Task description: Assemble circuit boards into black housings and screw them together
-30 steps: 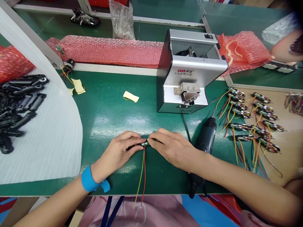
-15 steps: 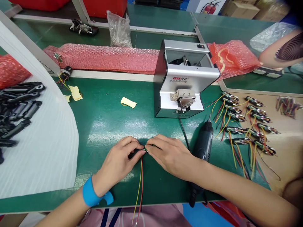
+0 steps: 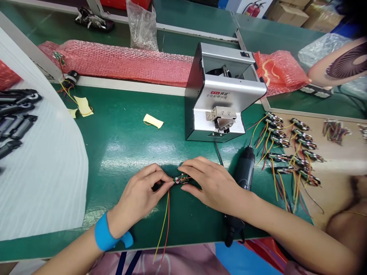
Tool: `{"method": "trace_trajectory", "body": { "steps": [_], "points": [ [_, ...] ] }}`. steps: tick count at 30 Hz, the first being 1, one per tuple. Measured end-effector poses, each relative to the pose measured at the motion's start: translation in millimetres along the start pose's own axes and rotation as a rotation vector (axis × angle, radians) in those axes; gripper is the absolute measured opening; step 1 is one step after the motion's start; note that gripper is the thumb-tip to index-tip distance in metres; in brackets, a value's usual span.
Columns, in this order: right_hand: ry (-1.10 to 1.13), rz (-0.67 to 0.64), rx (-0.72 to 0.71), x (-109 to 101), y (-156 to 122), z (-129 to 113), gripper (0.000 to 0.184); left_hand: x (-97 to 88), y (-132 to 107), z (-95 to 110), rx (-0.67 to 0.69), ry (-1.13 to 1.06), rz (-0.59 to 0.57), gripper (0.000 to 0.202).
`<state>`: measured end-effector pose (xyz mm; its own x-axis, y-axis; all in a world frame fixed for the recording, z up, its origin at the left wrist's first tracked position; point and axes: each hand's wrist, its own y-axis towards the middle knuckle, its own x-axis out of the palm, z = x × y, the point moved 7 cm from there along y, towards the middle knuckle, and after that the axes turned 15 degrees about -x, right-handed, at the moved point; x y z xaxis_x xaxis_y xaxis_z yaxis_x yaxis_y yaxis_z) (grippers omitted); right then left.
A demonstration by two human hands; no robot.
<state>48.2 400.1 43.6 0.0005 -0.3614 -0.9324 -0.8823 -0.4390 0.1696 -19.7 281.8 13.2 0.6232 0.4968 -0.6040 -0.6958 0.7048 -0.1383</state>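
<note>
A small green circuit board (image 3: 181, 178) with a dark body behind it lies between my hands, low on the green bench. Red and yellow wires (image 3: 164, 225) hang from it towards me. My left hand (image 3: 139, 195) pinches its left end, and a blue wrist strap (image 3: 105, 233) circles that wrist. My right hand (image 3: 212, 183) closes on its right end, with the thumb below and fingers above. The fingers hide part of the dark body.
An electric screwdriver (image 3: 245, 172) lies right of my right hand, beside a silver screw feeder (image 3: 220, 95). Several wired assemblies (image 3: 286, 156) lie further right. Black plastic parts (image 3: 17, 114) rest on a white foam sheet (image 3: 48, 172). A co-worker's arm (image 3: 335, 65) reaches in at upper right.
The circuit board now shows more clearly between my hands, as my right hand has shifted slightly right. The whole view has also shifted slightly left.
</note>
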Motion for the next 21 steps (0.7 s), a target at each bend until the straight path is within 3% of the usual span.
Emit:
{"method": "trace_trajectory", "body": {
  "steps": [7,21],
  "points": [
    [0.021,-0.001,0.05,3,-7,2,0.02,1.4,1,-3,-0.01,0.005,-0.013,0.007],
    [-0.205,-0.006,-0.133,2,0,-16,0.019,0.2,2,-5,0.031,-0.034,-0.031,0.007]
  ]
}}
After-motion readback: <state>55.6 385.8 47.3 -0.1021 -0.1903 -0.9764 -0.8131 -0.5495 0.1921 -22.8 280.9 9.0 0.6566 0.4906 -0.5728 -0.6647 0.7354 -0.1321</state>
